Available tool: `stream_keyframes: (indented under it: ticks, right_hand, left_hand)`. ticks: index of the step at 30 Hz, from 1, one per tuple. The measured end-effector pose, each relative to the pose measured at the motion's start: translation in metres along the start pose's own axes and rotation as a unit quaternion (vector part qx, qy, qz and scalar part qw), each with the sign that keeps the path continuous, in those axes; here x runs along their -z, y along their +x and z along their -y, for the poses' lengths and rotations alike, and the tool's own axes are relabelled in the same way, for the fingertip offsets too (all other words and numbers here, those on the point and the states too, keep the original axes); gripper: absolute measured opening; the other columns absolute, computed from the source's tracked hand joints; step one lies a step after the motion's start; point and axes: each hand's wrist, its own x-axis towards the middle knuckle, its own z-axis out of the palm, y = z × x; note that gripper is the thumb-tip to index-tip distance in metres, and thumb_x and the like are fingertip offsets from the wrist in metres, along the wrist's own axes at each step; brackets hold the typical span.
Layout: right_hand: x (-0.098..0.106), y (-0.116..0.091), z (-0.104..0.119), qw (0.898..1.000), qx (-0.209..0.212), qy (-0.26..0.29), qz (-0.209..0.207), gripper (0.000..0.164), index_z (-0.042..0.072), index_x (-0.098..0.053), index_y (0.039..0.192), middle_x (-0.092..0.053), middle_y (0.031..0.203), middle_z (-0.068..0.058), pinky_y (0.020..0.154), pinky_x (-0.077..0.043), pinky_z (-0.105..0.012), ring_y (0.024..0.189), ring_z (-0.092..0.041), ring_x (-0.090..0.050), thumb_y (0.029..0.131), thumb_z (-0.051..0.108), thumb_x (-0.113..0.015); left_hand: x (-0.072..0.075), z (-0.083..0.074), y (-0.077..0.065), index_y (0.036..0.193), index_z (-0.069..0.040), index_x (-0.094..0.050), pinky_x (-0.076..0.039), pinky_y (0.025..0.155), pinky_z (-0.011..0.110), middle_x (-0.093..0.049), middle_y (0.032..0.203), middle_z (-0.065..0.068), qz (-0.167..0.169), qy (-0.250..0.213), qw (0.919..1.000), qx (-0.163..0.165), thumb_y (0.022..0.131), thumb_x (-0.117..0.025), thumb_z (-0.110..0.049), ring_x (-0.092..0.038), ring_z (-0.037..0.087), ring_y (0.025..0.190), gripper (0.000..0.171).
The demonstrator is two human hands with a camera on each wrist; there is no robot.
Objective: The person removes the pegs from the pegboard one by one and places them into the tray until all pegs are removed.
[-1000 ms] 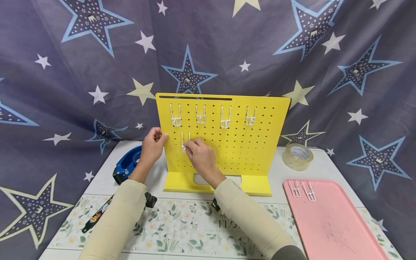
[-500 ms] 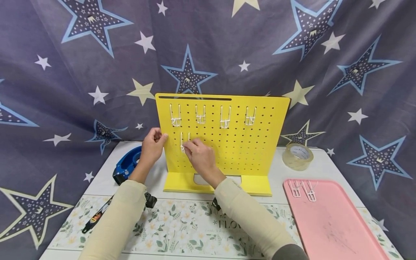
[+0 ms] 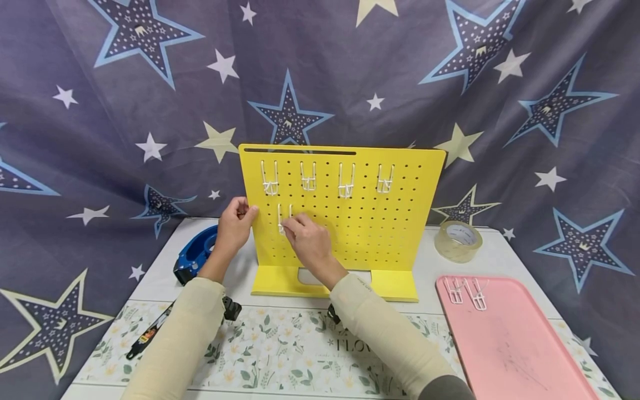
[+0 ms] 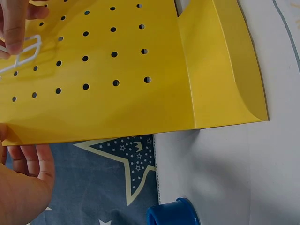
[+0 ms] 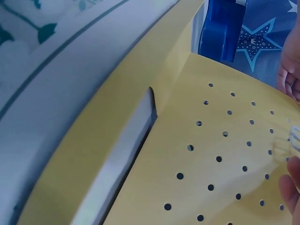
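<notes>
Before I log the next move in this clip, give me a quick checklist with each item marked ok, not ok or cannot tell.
1. Board standing upright: ok.
2. Left grip steadying the board's left edge: ok.
3. Right grip on the lower hook: ok.
4. Lower hook fully seated in its holes: cannot tell; the fingers cover part of it and the board's back is hidden.
5. Four upper hooks hanging on the board: ok.
6. All hooks off the tray: not ok; two hooks lie there.

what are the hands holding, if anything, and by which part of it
The left hand grips the board by its left edge; the right hand pinches the lowest hook by its lower end.
</notes>
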Motion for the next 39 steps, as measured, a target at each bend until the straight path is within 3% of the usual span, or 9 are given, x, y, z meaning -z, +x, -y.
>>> stream_keyframes:
  ticks: [13,22,28,34,39]
  right_hand:
    - [-0.004,0.000,-0.002,0.999,0.022,0.007,-0.040,0.005,0.021,-0.077,0.093,-0.072,0.089,0.004,0.049,-0.045,-0.016,0.061,-0.006,-0.066,0.093,0.017,-0.074]
    - [0.007,0.004,-0.001,0.999,0.019,0.011,-0.026,0.006,0.019,-0.078,0.096,-0.071,0.088,0.003,0.052,-0.048,-0.016,0.063,-0.006,-0.067,0.094,0.018,-0.072]
    - [0.033,0.005,-0.010,1.000,0.017,0.018,0.006,0.006,0.019,-0.078,0.096,-0.071,0.089,0.003,0.054,-0.051,-0.019,0.068,-0.008,-0.068,0.093,0.017,-0.075]
    - [0.064,-0.002,-0.027,0.999,-0.012,0.018,0.034,0.007,0.021,-0.078,0.096,-0.071,0.090,0.004,0.054,-0.051,-0.022,0.067,-0.009,-0.067,0.091,0.017,-0.077]
    - [0.097,-0.012,-0.043,0.998,-0.025,0.026,0.055,0.006,0.020,-0.078,0.093,-0.072,0.089,0.003,0.056,-0.052,-0.023,0.067,-0.010,-0.068,0.088,0.017,-0.080]
  left_hand:
    - [0.001,0.001,0.001,0.119,-0.008,-0.052,-0.045,0.078,0.029,-0.053,0.102,0.007,0.005,0.000,1.0000,0.002,0.104,-0.057,-0.033,-0.051,0.022,0.092,0.029]
    - [0.001,0.000,0.001,0.118,-0.009,-0.052,-0.045,0.081,0.033,-0.052,0.101,0.008,0.005,-0.004,0.9999,0.009,0.104,-0.058,-0.031,-0.051,0.024,0.092,0.027]
    - [0.000,-0.002,-0.001,0.118,-0.008,-0.053,-0.044,0.081,0.032,-0.052,0.101,0.008,0.002,-0.004,0.9999,0.009,0.104,-0.058,-0.030,-0.050,0.024,0.091,0.026]
    - [0.000,-0.002,-0.001,0.119,-0.008,-0.052,-0.044,0.080,0.030,-0.052,0.102,0.008,0.004,0.004,0.9999,0.010,0.105,-0.057,-0.031,-0.050,0.023,0.091,0.027]
    - [-0.001,0.000,0.000,0.120,-0.008,-0.052,-0.046,0.080,0.030,-0.054,0.104,0.008,0.004,0.003,1.0000,0.008,0.105,-0.056,-0.031,-0.052,0.023,0.092,0.027]
